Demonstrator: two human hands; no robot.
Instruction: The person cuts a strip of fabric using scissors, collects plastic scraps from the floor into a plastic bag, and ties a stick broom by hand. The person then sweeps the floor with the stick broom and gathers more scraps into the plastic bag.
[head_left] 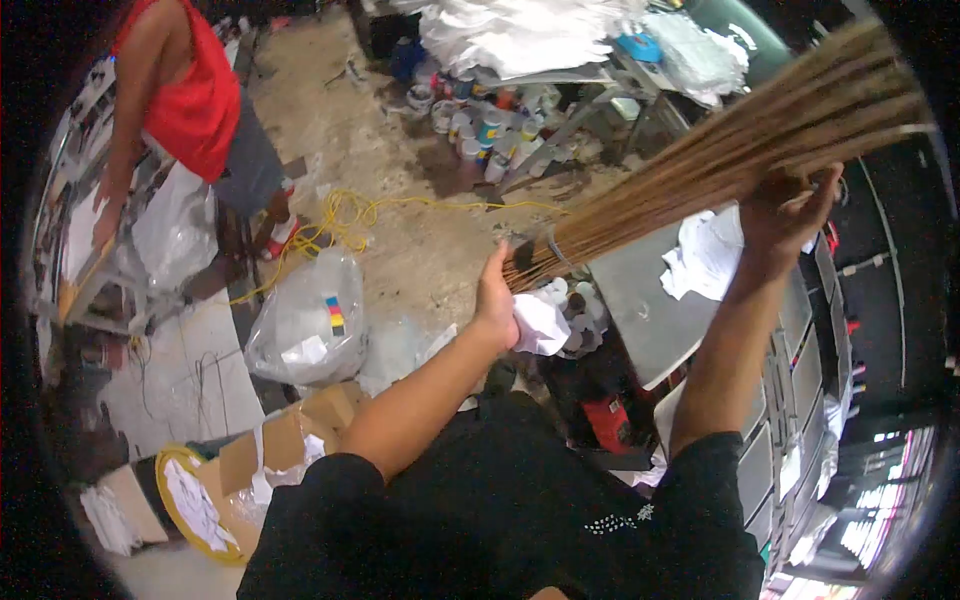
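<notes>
A stick broom [690, 155] made of thin brown sticks slants across the upper right, its fanned end pointing up and right. My left hand [497, 300] is closed around its narrow end, just below the binding ring [556, 248]. Close to the fanned part, my right hand [795, 205] has its fingers apart and its palm against the underside of the sticks; some of its fingers are hidden there. A crumpled white piece [541, 324], cloth or paper, shows right beside my left hand; whether the hand touches it, I cannot tell.
A person in a red top [195, 100] stands at a bench on the left. A yellow cord [350, 212] lies tangled on the stained floor [300, 110]. Clear plastic bags [305, 315], an open cardboard box [285, 440], and several paint tubs [490, 130] stand around. Grey boards [640, 300] line the right.
</notes>
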